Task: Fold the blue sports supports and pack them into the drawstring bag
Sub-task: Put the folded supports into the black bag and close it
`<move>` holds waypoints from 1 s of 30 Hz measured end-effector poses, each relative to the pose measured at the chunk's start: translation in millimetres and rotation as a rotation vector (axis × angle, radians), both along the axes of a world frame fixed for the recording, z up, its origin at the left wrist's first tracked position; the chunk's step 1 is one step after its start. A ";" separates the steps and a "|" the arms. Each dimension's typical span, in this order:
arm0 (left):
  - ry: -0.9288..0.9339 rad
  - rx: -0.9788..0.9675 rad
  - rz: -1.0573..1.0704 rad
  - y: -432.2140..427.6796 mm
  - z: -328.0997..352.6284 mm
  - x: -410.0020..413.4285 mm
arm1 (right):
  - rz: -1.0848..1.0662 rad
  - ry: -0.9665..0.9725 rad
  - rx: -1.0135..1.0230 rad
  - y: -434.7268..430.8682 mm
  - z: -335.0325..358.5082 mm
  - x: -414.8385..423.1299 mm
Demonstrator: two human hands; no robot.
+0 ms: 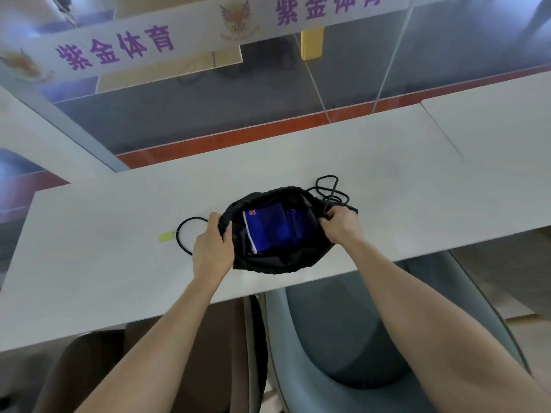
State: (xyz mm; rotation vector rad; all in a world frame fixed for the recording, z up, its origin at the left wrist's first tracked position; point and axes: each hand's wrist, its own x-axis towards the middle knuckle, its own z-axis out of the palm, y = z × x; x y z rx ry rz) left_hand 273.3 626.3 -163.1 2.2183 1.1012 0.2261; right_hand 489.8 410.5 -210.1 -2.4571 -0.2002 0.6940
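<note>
White table [119,263] by glass wall: both hands [213,248] [340,223] grip black drawstring bag [283,263] holding blue supports [268,231].

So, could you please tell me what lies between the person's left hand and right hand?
In the head view, the black drawstring bag lies between the left hand and right hand, its mouth held open, with the folded blue supports inside.
</note>
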 end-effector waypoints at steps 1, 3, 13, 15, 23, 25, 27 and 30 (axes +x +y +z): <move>-0.003 0.065 0.015 5.4 1.9 -1.6 | -0.037 -0.071 0.015 -2.0 9.5 1.1; -0.043 0.157 0.065 15.7 12.4 -3.2 | -0.134 -0.217 0.099 -10.7 37.3 4.3; -0.111 -0.039 0.084 49.1 57.3 -2.9 | -0.158 -0.447 0.355 -47.0 100.2 -20.7; 0.116 -0.261 -0.124 60.5 46.4 -11.2 | -0.121 -0.054 0.361 -52.0 76.8 -21.2; 0.258 0.009 -0.401 57.9 31.5 -35.2 | 0.099 0.118 0.206 -55.2 59.8 -20.5; 0.225 0.104 -0.399 60.7 38.0 -34.8 | 0.154 0.005 0.079 -49.2 66.2 -10.7; 0.144 0.048 -0.354 63.5 50.8 -31.6 | 0.196 -0.078 -0.018 -47.9 73.2 -4.4; 0.032 -0.139 -0.343 62.5 73.8 -22.0 | 0.185 -0.105 0.034 -50.2 84.9 -3.8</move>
